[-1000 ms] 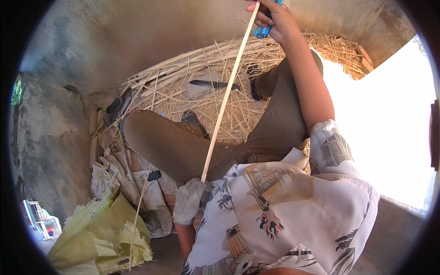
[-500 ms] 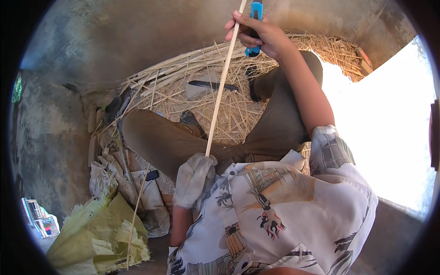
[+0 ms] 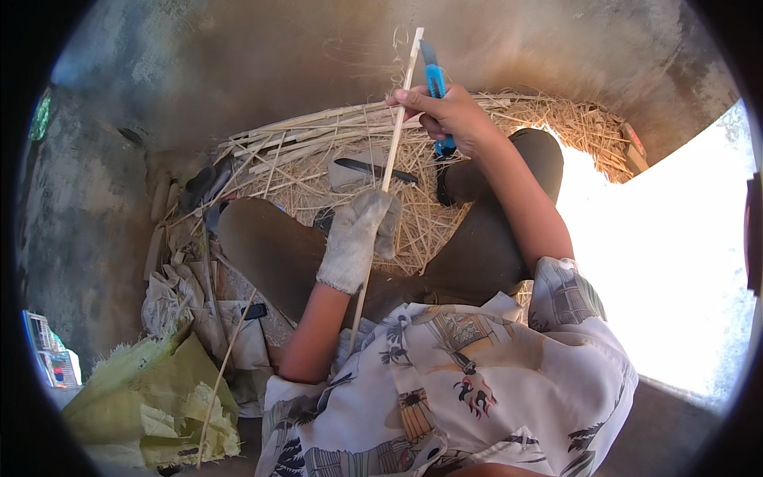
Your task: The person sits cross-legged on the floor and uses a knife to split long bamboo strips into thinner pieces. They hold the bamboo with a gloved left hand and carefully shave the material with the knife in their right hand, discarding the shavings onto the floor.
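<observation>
My left hand (image 3: 363,230), in a pale work glove, is closed around a long thin bamboo strip (image 3: 396,135) midway along it. The strip slants up and away from my lap, its lower end against my shirt. Near its far end, my bare right hand (image 3: 453,115) holds a blue utility knife (image 3: 435,79) with the blade out and pointing away from me. The right thumb and fingers also touch the strip there. Thin curled shavings (image 3: 400,40) show beside the strip's tip. Between my legs lies a dark knife (image 3: 373,168) on a pale flat piece.
Straw-like shavings (image 3: 421,230) cover the floor between my bent legs. Long strips (image 3: 278,135) lie along the wall. At left are a yellow-green woven sack (image 3: 151,389), another thin strip (image 3: 226,366) and a small black object (image 3: 254,311) on cloth. Bright light falls at right.
My left hand has moved up along the strip, away from my lap. The right hand and knife sit slightly lower in view, and the strip's tip now shows, with curled shavings beside it.
</observation>
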Motion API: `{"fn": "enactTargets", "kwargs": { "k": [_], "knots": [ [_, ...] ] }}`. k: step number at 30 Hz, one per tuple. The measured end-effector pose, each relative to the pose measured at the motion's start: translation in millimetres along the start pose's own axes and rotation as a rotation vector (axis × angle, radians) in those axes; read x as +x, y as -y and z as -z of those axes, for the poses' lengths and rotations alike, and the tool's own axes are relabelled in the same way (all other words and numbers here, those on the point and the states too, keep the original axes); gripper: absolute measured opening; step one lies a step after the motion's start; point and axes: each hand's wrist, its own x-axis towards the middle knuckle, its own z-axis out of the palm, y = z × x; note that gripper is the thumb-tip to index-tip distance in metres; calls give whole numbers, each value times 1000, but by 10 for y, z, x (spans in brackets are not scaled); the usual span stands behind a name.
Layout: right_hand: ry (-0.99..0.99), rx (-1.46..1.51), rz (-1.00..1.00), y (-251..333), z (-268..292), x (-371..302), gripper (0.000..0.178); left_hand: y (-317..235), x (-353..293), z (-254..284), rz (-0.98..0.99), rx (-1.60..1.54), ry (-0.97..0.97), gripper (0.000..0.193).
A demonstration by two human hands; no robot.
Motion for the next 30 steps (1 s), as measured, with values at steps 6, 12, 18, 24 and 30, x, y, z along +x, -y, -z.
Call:
{"fn": "enactTargets", "kwargs": {
  "k": [6,12,18,24,30],
  "knots": [
    [41,-12,-97,-232,236,95,31,168,-2,46,74,-131,91,33],
    [199,174,-95,-177,198,38,33,-197,495,100,244,-743,489,30],
    [-248,-394,55,-129,258,52,39,-157,765,27,271,-601,385,22],
    [-383,-525,426,-464,254,131,30,-45,774,4,216,-563,348,24],
    [-495,-760,713,-586,213,139,26,9,729,-1,217,-558,297,24]
  ]
}}
